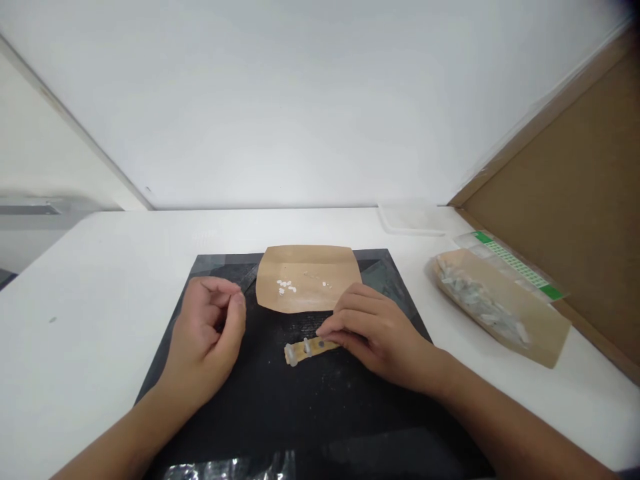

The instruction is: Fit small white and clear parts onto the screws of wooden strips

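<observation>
A narrow tan strip (314,347) lies on the black mat (320,407), with small whitish translucent pieces (291,354) standing on its left part and a dark round spot further right. My right hand (373,330) is closed over the right end of this strip, hiding that end. My left hand (210,333) hovers left of the strip, thumb and forefinger pressed together; anything between those tips is too small to make out. Behind the strip, a tan paper tray (310,263) carries several tiny white pieces (285,287).
At the right, another tan paper tray (545,337) holds a heap of whitish translucent slivers (483,307), beside a clear sheet with a green printed strip (517,263). A shallow clear lid (413,220) lies at the back. White wall behind, brown board (575,173) on the right.
</observation>
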The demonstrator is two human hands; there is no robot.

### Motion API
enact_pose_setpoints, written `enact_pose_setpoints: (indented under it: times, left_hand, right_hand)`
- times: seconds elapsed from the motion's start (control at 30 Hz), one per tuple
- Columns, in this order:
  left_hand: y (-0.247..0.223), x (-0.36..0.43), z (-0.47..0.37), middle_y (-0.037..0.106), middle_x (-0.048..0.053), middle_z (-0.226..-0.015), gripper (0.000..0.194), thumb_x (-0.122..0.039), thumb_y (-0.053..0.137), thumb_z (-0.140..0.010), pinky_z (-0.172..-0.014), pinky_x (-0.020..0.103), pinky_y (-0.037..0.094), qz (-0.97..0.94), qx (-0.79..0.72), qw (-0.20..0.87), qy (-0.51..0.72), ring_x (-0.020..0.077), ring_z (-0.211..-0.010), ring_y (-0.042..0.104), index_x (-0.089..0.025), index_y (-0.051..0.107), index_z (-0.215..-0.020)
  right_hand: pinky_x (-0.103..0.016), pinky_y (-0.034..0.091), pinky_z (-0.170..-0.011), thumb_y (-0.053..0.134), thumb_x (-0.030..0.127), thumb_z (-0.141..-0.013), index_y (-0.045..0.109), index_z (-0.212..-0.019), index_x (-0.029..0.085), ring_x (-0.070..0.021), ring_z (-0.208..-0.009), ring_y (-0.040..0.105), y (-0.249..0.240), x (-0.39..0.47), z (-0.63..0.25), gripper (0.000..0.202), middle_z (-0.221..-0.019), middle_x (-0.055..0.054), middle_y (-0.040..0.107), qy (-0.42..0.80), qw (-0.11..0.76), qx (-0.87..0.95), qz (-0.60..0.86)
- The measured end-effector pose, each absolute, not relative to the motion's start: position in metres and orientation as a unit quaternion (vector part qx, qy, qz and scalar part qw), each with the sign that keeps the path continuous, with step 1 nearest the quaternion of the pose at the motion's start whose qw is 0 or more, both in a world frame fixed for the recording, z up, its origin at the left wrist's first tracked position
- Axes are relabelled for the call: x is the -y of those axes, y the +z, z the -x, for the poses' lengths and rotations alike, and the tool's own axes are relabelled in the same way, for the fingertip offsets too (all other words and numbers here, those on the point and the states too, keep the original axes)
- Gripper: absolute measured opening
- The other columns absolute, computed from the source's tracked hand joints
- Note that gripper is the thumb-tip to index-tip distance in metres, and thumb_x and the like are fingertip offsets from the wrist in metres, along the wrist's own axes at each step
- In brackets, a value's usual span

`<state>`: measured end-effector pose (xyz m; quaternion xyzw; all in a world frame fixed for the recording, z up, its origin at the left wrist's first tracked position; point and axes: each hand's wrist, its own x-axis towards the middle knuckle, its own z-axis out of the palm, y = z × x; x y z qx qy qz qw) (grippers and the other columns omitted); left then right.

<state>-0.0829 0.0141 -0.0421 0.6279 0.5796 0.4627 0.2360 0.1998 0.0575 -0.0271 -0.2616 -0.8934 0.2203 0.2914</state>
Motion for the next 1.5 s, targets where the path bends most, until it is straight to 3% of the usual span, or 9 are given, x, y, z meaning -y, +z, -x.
enact_pose_setpoints:
  times: [0.2, 0.33, 0.57, 0.8, 1.07, 1.2, 1.5]
  left_hand:
    - [-0.042, -0.015, 0.081, 0.061, -0.001, -0.087, 0.016, -0.025, 0.06, -0.101, -0.056, 0.025, 0.051, -0.653, -0.569, 0.207, 0.455, 0.0127, -0.066, 0.063, -0.024, 0.05, -0.113]
    - [-0.044, -0.018, 0.081, 0.064, 0.001, -0.091, 0.013, -0.024, 0.058, -0.101, -0.061, 0.027, 0.054, -0.67, -0.562, 0.193, 0.446, 0.0153, -0.074, 0.067, -0.024, 0.051, -0.111]
    - [-0.045, -0.015, 0.083, 0.064, 0.001, -0.089, 0.009, -0.021, 0.058, -0.1, -0.062, 0.029, 0.051, -0.698, -0.546, 0.182, 0.426, 0.0145, -0.069, 0.065, -0.023, 0.052, -0.106]
    - [-0.038, -0.012, 0.081, 0.057, -0.003, -0.08, 0.007, -0.016, 0.056, -0.099, -0.056, 0.027, 0.043, -0.741, -0.517, 0.162, 0.396, 0.0101, -0.059, 0.053, -0.022, 0.053, -0.102]
    - [-0.037, -0.013, 0.079, 0.054, -0.005, -0.077, 0.008, -0.014, 0.055, -0.099, -0.053, 0.024, 0.042, -0.751, -0.51, 0.15, 0.392, 0.0088, -0.056, 0.051, -0.022, 0.053, -0.101]
    - [-0.034, -0.013, 0.078, 0.054, -0.005, -0.075, 0.008, -0.014, 0.055, -0.098, -0.053, 0.024, 0.042, -0.761, -0.51, 0.128, 0.381, 0.0093, -0.056, 0.049, -0.021, 0.054, -0.097]
    - [-0.034, -0.012, 0.077, 0.053, -0.005, -0.074, 0.009, -0.013, 0.055, -0.098, -0.051, 0.024, 0.04, -0.767, -0.498, 0.137, 0.38, 0.0095, -0.055, 0.048, -0.022, 0.053, -0.097]
  right_hand:
    - [-0.028, 0.048, -0.08, 0.078, 0.033, -0.095, 0.075, -0.097, 0.022, -0.013, -0.08, 0.064, -0.031, -0.063, -0.202, 0.011, -0.085, 0.003, 0.076, 0.232, 0.303, 0.896, 0.228]
    - [-0.03, 0.043, -0.08, 0.079, 0.027, -0.095, 0.073, -0.091, 0.025, -0.0118, -0.078, 0.066, -0.036, -0.063, -0.202, 0.007, -0.085, 0.006, 0.077, 0.186, 0.293, 0.911, 0.224]
    - [-0.035, 0.035, -0.086, 0.082, 0.024, -0.091, 0.07, -0.083, 0.025, -0.0135, -0.078, 0.064, -0.04, -0.059, -0.197, 0.015, -0.077, 0.008, 0.074, 0.145, 0.32, 0.903, 0.247]
    - [-0.037, 0.034, -0.089, 0.078, 0.022, -0.093, 0.067, -0.085, 0.023, -0.0154, -0.084, 0.061, -0.045, -0.058, -0.197, 0.013, -0.082, 0.006, 0.076, 0.103, 0.266, 0.93, 0.232]
    - [-0.036, 0.039, -0.093, 0.075, 0.031, -0.098, 0.069, -0.094, 0.024, -0.0165, -0.096, 0.064, -0.038, -0.062, -0.203, 0.009, -0.096, 0.004, 0.079, 0.175, 0.226, 0.932, 0.223]
    - [-0.035, 0.042, -0.099, 0.069, 0.022, -0.1, 0.069, -0.093, 0.024, -0.0167, -0.107, 0.064, -0.033, -0.061, -0.203, 0.007, -0.107, 0.003, 0.08, 0.201, 0.235, 0.928, 0.21]
    - [-0.037, 0.037, -0.091, 0.072, 0.021, -0.098, 0.071, -0.095, 0.026, -0.0199, -0.104, 0.059, -0.037, -0.062, -0.205, 0.006, -0.094, 0.005, 0.079, 0.163, 0.234, 0.931, 0.228]
